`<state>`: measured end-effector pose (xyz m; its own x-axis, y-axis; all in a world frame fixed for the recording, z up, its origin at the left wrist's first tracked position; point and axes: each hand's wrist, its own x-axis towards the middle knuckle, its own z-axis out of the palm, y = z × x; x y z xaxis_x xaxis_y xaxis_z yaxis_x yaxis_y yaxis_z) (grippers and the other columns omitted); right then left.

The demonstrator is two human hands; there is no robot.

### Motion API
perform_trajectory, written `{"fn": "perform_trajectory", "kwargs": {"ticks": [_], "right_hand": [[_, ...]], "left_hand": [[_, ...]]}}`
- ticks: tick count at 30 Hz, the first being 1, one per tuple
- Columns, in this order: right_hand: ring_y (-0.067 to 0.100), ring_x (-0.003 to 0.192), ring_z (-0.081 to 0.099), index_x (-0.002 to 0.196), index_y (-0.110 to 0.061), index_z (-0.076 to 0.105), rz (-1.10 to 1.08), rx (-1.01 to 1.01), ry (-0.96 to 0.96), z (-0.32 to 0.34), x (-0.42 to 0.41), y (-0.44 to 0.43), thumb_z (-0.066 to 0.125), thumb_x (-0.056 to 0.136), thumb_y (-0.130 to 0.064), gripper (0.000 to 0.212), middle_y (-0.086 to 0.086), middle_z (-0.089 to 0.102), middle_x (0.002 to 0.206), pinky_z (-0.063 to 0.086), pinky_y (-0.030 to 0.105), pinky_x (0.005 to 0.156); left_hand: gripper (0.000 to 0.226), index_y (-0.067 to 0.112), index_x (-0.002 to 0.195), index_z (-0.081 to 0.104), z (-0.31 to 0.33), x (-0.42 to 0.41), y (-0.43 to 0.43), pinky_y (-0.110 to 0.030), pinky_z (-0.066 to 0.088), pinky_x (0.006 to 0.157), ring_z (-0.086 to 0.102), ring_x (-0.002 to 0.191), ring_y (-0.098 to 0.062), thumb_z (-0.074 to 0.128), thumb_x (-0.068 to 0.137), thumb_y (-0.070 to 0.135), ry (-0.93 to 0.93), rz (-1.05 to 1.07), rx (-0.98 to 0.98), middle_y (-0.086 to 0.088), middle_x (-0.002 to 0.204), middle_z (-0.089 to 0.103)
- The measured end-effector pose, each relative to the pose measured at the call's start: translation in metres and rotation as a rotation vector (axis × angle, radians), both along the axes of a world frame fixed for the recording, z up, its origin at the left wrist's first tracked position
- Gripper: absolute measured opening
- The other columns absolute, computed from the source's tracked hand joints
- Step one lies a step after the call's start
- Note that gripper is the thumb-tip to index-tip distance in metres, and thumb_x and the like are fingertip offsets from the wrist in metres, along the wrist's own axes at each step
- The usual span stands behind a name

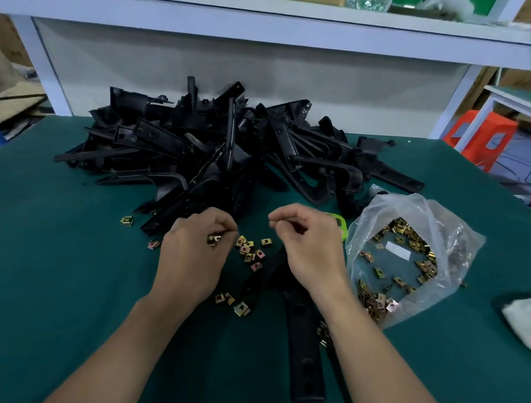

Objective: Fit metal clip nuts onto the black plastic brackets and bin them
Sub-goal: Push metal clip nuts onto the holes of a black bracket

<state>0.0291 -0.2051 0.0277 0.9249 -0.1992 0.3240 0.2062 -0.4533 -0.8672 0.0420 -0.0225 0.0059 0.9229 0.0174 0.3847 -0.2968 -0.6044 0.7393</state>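
Hands of a person are seen from above at a work table covered with a green mat (63, 249). A small cluster of held clip nuts (213, 239) is gripped in the curled fingers of the left hand (193, 253). The right hand (313, 249) is held just above the mat, fingers curled, with thumb and forefinger tips brought together. Whether anything is pinched between them cannot be told.

One long black bracket (305, 363) is laid flat on the mat directly beneath the right hand and wrist. Its long axis is run from the gap between the two hands back toward the person, angled slightly to the right, so that its near end is placed between the forearms. Its far end is partly hidden by the right hand. The right hand is judged the nearer of the two. The left hand, with its nuts, is positioned just to the left of the bracket's far end. A likely next move is that the bracket would be taken up by the right hand and a nut pushed onto its edge from the left.

Loose clip nuts (250, 251) are scattered on the mat between the hands and beside the left wrist. A clear plastic bag (440, 221) holding many more nuts is set just right of the right hand. A heaped bracket pile (230, 147) is stacked behind both hands. No bin can be made out.
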Motion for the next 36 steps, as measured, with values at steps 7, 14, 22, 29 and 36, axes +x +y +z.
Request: {"fn": "perform_trajectory", "kwargs": {"ticks": [7, 14, 22, 29, 36], "right_hand": [[0.001, 0.089, 0.069, 0.095, -0.026, 0.078, 0.098, -0.093, -0.019, -0.002, -0.010, 0.001, 0.073, 0.084, -0.004, 0.025, -0.016, 0.075, 0.087, 0.055, 0.018, 0.080], [0.007, 0.086, 0.064, 0.092, -0.027, 0.078, 0.154, -0.219, -0.120, 0.002, -0.020, 0.011, 0.083, 0.072, -0.015, 0.023, -0.016, 0.072, 0.084, 0.051, 0.027, 0.079], [0.005, 0.088, 0.065, 0.090, -0.022, 0.082, 0.161, -0.216, -0.118, 0.003, -0.022, 0.013, 0.089, 0.069, -0.019, 0.022, -0.012, 0.075, 0.087, 0.049, 0.023, 0.081], [0.005, 0.084, 0.067, 0.087, -0.027, 0.082, 0.167, -0.170, -0.087, 0.003, -0.021, 0.011, 0.088, 0.070, -0.022, 0.019, -0.014, 0.074, 0.082, 0.053, 0.026, 0.076], [0.006, 0.080, 0.072, 0.089, -0.024, 0.081, 0.201, -0.076, -0.051, -0.001, -0.020, 0.009, 0.078, 0.079, -0.012, 0.016, -0.018, 0.074, 0.079, 0.059, 0.025, 0.072]], "left_hand": [[0.015, 0.039, 0.087, 0.069, 0.003, -0.007, -0.004, -0.005, 0.047, 0.068, 0.071, 0.078, 0.006, 0.075, 0.092, 0.026, 0.065, -0.081, -0.244, 0.023, 0.080, 0.075], [0.023, 0.035, 0.093, 0.071, 0.010, -0.017, -0.011, -0.011, 0.046, 0.064, 0.066, 0.073, -0.002, 0.061, 0.101, 0.017, 0.091, -0.155, -0.342, 0.015, 0.082, 0.073], [0.019, 0.033, 0.095, 0.071, 0.010, -0.022, -0.012, -0.011, 0.048, 0.062, 0.068, 0.073, -0.002, 0.060, 0.101, 0.018, 0.101, -0.106, -0.300, 0.019, 0.080, 0.073], [0.022, 0.034, 0.095, 0.074, 0.010, -0.025, -0.011, -0.017, 0.054, 0.064, 0.071, 0.075, -0.004, 0.060, 0.101, 0.019, 0.100, -0.151, -0.277, 0.017, 0.080, 0.075], [0.023, 0.035, 0.093, 0.080, 0.010, -0.022, -0.008, -0.012, 0.055, 0.073, 0.075, 0.083, -0.001, 0.076, 0.091, 0.013, 0.153, -0.180, -0.418, 0.016, 0.086, 0.078]]}}
